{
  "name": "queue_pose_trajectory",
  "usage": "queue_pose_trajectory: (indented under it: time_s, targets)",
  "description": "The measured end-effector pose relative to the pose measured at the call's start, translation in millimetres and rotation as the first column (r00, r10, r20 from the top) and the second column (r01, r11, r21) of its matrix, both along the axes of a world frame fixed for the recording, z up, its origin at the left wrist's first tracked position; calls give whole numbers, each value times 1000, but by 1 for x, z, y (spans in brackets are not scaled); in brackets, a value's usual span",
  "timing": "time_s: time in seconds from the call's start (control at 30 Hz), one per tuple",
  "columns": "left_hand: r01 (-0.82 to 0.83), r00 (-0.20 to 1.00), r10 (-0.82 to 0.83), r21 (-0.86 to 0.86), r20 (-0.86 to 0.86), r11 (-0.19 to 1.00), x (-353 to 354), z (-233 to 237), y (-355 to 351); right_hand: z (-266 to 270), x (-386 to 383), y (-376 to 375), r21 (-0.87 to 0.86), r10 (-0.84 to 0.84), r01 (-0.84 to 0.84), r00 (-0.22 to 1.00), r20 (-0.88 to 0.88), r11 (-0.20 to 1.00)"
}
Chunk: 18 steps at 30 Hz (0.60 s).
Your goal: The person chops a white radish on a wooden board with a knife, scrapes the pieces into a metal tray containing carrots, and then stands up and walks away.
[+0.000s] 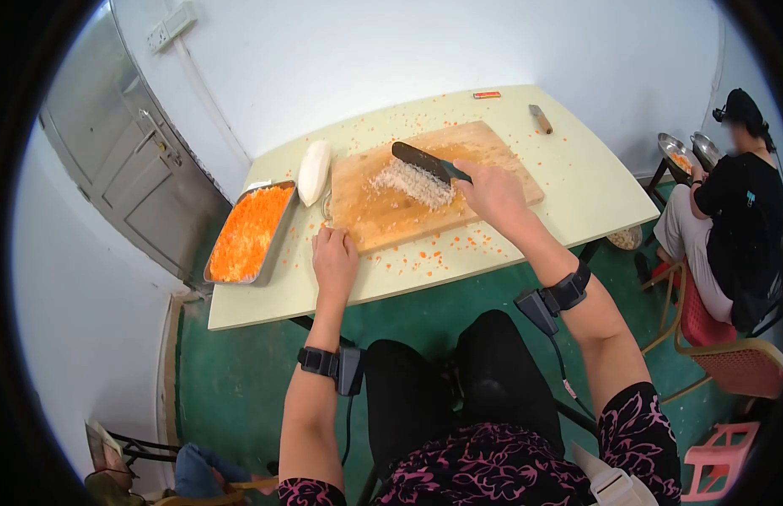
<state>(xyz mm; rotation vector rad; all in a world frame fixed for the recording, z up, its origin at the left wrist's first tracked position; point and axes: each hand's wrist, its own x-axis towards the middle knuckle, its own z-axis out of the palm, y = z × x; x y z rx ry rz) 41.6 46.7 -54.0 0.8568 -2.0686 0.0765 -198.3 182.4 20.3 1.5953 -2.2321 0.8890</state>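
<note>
My right hand (495, 196) is closed around the handle of a kitchen knife (421, 159) with a wide dark blade. The blade lies along the far side of a heap of finely chopped white pieces (415, 185) on the wooden cutting board (383, 234). At the board's near left corner, my left hand (334, 255) has its fingers bent and pressed against the edge. A peeled white radish (314, 173) rests left of the board. Beside it stands a metal tray (282, 229) full of chopped orange pieces.
Orange bits are scattered over the pale table (577, 190). A peeler-like tool with a wooden handle (541, 120) and a small red packet (487, 95) lie toward the back. At right a seated person (733, 202) works by metal bowls (680, 157). A pink stool (720, 460) stands below.
</note>
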Motion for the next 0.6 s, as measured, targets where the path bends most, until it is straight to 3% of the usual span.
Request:
queue_pose_trajectory:
  time_s: [0.4,0.5,0.6]
  targets:
    - [-7,1000,6,33,2,999,-3,1,-1,8,12,2,18,12,-12,1000,-8,1000]
    - [-10,1000,10,40,2,999,-1,0,0,3,14,0,114,10,-8,1000,-22,993]
    - [-13,1000,12,46,4,999,0,1,0,12,13,6,13,42,-44,993,107,999]
